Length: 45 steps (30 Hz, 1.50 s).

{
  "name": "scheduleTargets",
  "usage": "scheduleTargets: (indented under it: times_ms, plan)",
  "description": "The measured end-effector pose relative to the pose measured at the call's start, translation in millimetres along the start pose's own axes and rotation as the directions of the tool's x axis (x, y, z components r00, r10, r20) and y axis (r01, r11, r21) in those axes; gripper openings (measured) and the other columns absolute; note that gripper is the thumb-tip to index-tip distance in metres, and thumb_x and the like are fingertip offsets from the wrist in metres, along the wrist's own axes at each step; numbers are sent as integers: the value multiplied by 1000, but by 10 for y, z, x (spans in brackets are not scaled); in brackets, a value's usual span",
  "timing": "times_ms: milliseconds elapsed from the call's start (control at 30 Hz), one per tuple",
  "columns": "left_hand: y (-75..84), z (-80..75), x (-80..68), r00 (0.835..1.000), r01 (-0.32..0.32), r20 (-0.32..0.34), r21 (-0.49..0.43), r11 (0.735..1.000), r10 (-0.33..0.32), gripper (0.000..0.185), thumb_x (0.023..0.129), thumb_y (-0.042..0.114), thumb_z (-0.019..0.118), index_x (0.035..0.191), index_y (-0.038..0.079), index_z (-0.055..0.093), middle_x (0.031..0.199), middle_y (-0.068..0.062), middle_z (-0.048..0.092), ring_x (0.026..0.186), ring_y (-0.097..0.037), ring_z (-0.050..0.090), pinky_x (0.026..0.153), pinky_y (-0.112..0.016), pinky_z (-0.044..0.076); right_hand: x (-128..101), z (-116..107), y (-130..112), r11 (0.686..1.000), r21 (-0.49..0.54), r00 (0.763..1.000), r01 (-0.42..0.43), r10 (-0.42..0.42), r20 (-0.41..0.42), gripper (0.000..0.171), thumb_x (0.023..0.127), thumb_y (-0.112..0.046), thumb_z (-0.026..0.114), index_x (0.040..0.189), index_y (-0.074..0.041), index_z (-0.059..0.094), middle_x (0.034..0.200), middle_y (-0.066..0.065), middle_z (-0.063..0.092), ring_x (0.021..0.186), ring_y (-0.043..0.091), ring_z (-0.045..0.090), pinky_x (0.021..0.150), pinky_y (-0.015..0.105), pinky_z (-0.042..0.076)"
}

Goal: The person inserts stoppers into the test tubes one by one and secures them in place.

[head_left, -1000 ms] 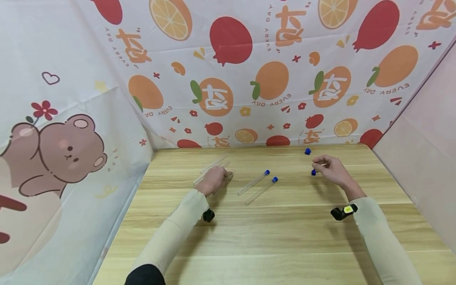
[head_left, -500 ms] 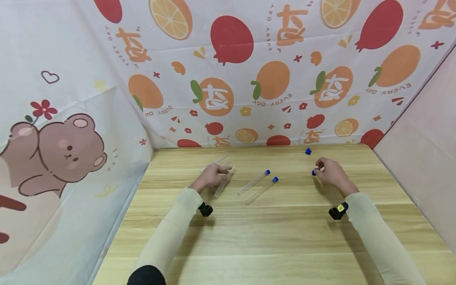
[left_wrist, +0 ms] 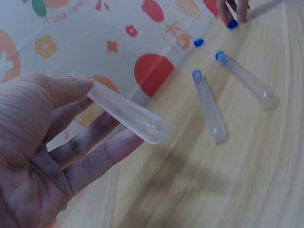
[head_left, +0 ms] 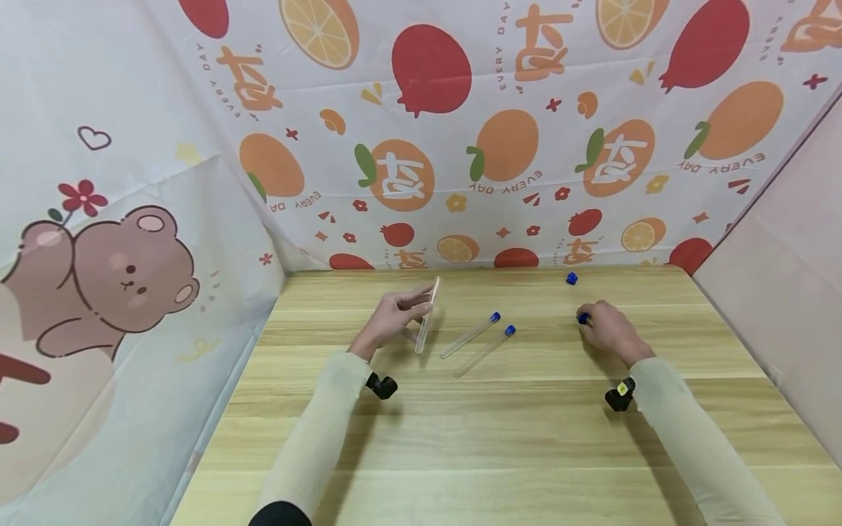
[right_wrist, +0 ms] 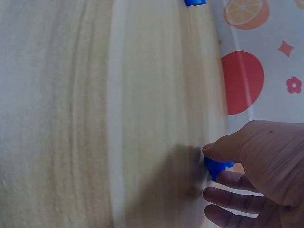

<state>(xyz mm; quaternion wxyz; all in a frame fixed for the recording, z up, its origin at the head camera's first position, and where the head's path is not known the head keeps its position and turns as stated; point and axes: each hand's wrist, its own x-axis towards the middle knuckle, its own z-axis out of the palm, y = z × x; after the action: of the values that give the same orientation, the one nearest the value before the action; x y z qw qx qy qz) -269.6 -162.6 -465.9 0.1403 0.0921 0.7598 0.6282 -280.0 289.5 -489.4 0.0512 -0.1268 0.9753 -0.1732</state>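
My left hand holds a clear uncapped test tube lifted off the wooden table, thumb on one side and fingers on the other. Two clear tubes with blue caps lie side by side on the table to its right. My right hand rests on the table and pinches a small blue cap between thumb and fingers. A second loose blue cap lies farther back, near the wall.
Fruit-print cloth hangs behind the table, a bear-print sheet closes the left side and a pink panel the right. Black wrist cameras sit on both sleeves.
My left hand has picked a clear tube up from the table and tilted it nearly upright. My right hand has lowered onto the blue cap and closed its fingers on it.
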Motion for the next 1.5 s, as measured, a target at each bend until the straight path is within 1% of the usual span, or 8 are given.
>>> scheduleTargets:
  times_ms: [267, 467, 733, 933, 1200, 1333, 1433, 1500]
  plan:
    - [114, 118, -51, 997, -80, 2, 12, 997, 80, 47, 101, 29, 65, 147, 32, 54, 152, -12, 55, 92, -22, 70, 60, -45, 63, 25, 68, 41, 999, 46, 1000, -14, 15, -9, 32, 96, -6, 62, 126, 7, 63, 119, 31, 60, 103, 43, 61, 89, 60, 54]
    - [182, 197, -84, 993, -122, -12, -1, 993, 122, 47, 101, 28, 65, 147, 31, 55, 152, -10, 56, 101, -37, 69, 61, -45, 64, 29, 77, 45, 998, 54, 1000, -21, 21, -5, 26, 97, -4, 61, 120, 6, 65, 124, 32, 62, 111, 48, 61, 94, 62, 52]
    - [202, 258, -97, 989, -149, -10, -17, 989, 148, 46, 101, 23, 64, 147, 27, 55, 149, -12, 57, 108, -49, 67, 59, -46, 63, 12, 49, -4, 997, 79, 1000, 9, -7, -22, 27, 97, -3, 60, 122, 8, 63, 115, 32, 63, 103, 45, 62, 89, 58, 56]
    - [275, 309, -140, 988, -156, 1, -14, 988, 157, 47, 101, 24, 64, 147, 28, 55, 149, -11, 58, 109, -52, 65, 58, -46, 63, 31, -34, -72, 991, 89, 987, 103, -91, -130, 25, 100, -4, 56, 120, 10, 61, 104, 28, 61, 92, 35, 60, 80, 51, 56]
    - [332, 405, -193, 984, -180, 1, -14, 983, 180, 46, 101, 22, 64, 146, 27, 56, 148, -11, 59, 103, -42, 71, 58, -46, 63, 93, -190, -208, 983, 76, 963, 169, -148, -227, 22, 104, -8, 52, 111, 10, 62, 101, 28, 63, 93, 38, 62, 79, 52, 55]
    - [345, 458, -214, 982, -188, -4, -27, 982, 188, 47, 101, 22, 65, 147, 27, 56, 148, -11, 59, 106, -46, 69, 58, -45, 63, 144, -313, -301, 980, 88, 951, 177, -147, -272, 25, 107, -12, 48, 96, 6, 62, 83, 20, 62, 74, 30, 58, 64, 41, 49]
    - [358, 486, -227, 981, -191, -17, -42, 981, 191, 46, 101, 23, 65, 146, 28, 56, 148, -10, 59, 108, -47, 68, 57, -44, 63, 168, -410, -376, 981, 109, 948, 160, -122, -293, 28, 108, -16, 45, 98, 5, 62, 80, 16, 60, 68, 24, 53, 61, 36, 43]
    - [366, 503, -234, 980, -197, -25, -48, 979, 196, 45, 101, 23, 64, 145, 28, 57, 148, -9, 59, 106, -44, 69, 58, -45, 63, 181, -467, -421, 981, 118, 944, 156, -113, -311, 30, 109, -16, 43, 109, 6, 63, 85, 18, 63, 70, 25, 55, 63, 37, 45]
